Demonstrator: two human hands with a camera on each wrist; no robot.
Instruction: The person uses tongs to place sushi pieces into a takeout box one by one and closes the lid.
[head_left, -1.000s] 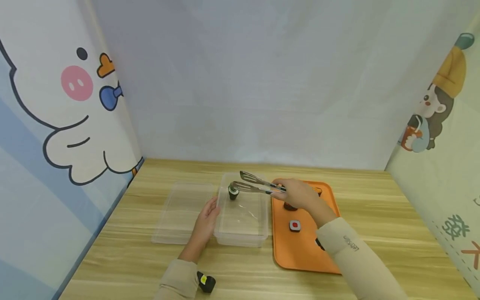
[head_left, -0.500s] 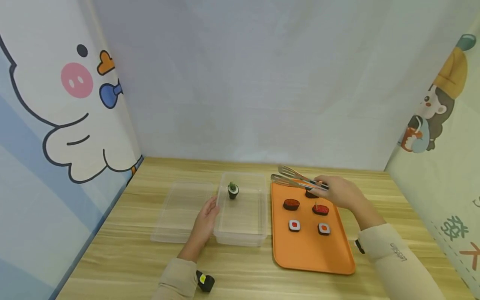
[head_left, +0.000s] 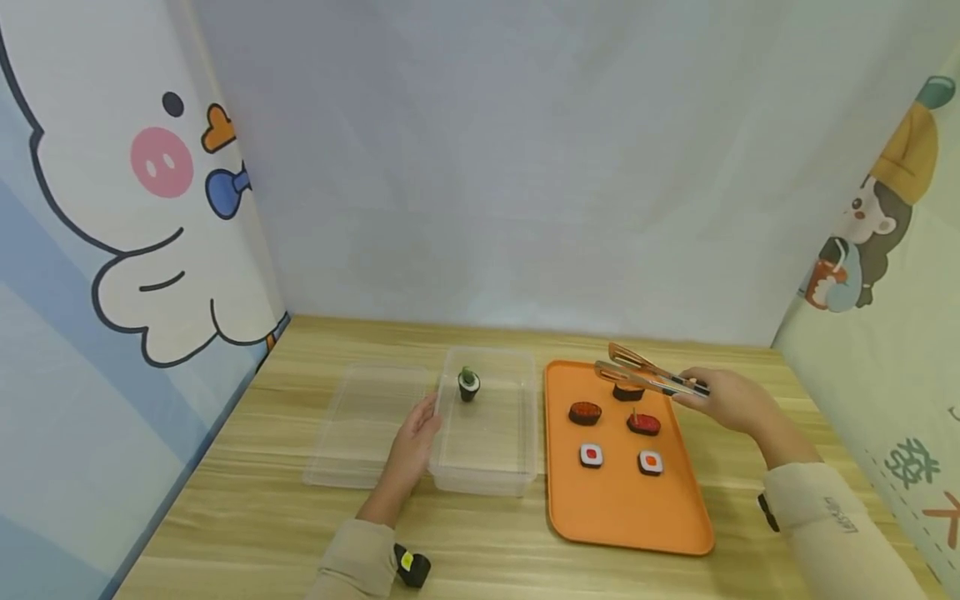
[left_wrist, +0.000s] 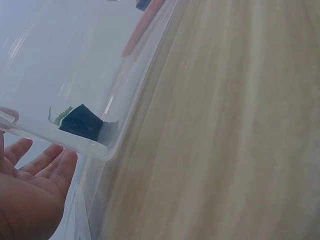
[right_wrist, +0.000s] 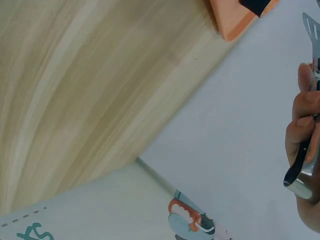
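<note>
My right hand [head_left: 735, 402] grips metal tongs [head_left: 648, 372], whose parted tips hang over the back of the orange tray [head_left: 615, 508] with nothing between them. Below the tips sits an orange-topped piece [head_left: 628, 392]. Nearer on the tray lie two red-topped sushi pieces [head_left: 585, 413] and two white-faced rolls [head_left: 591, 455]. My left hand [head_left: 411, 437] rests with extended fingers against the left side of the clear box [head_left: 483, 481]. Inside the box stands a dark roll with a green top [head_left: 468, 386]. In the right wrist view my fingers [right_wrist: 304, 127] curl round the tongs' handle.
A clear lid [head_left: 363, 429] lies left of the box. A black piece with a yellow mark [head_left: 412, 567] is beside my left sleeve. Printed cloth walls [head_left: 487, 167] stand behind and at both sides of the wooden table.
My right hand and the tongs have moved right, from over the box to above the tray's back. The green-topped roll stays in the box. My left hand has hardly moved.
</note>
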